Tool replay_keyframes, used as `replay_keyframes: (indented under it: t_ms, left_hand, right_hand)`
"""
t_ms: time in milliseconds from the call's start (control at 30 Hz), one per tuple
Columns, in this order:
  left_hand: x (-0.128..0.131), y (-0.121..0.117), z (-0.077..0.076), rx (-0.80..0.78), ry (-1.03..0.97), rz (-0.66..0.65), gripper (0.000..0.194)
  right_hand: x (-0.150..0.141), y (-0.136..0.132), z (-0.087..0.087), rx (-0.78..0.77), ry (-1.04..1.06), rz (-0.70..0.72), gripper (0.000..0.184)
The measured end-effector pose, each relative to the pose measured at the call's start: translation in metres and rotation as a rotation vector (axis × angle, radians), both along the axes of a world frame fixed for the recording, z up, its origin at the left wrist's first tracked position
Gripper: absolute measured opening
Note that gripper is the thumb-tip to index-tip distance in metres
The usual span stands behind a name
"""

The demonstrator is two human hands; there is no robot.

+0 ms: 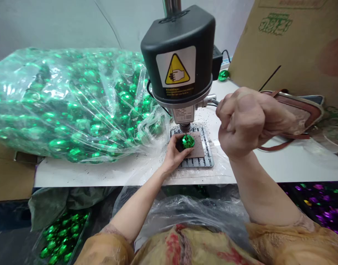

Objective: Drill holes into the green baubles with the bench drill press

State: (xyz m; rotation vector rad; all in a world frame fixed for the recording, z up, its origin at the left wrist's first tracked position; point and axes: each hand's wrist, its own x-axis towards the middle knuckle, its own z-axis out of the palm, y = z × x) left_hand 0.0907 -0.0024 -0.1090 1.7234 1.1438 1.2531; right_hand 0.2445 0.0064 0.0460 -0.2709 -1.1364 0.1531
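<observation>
**Shiny green ball (pixel 188 141) held under a bench drill (pixel 177 55)**

The ball is mirror-green and faceted, and it sits on a brown pad (pixel 198 145) on a slotted metal plate (pixel 192 163), directly below the drill's spindle. The left hand (pixel 174 152) curls around the ball's near side, gripping it. The right hand (pixel 243 121) is closed in a raised fist at the drill's side lever, with the grip itself hidden.

There is one drill, one plate and one pad. One bulging clear plastic bag (pixel 66 103) holds many green balls, too many to count, and one loose green ball (pixel 223 75) lies far right of the drill. The white desk (pixel 102 175) is scattered with black specks. Below its near edge, a tray (pixel 62 232) holds more green balls, and purple ornaments (pixel 320 206) glitter at right. A cardboard sheet (pixel 284 44) stands far right.
</observation>
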Motion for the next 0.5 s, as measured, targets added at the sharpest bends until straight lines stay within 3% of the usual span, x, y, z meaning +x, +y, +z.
replay_keyframes:
  t_ms: [500]
  left_hand:
    - [-0.001,0.001,-0.006,-0.014,-0.003,0.029,0.056]
  right_hand:
    - [0.006,0.007,-0.022,0.219,-0.118,-0.055,0.049]
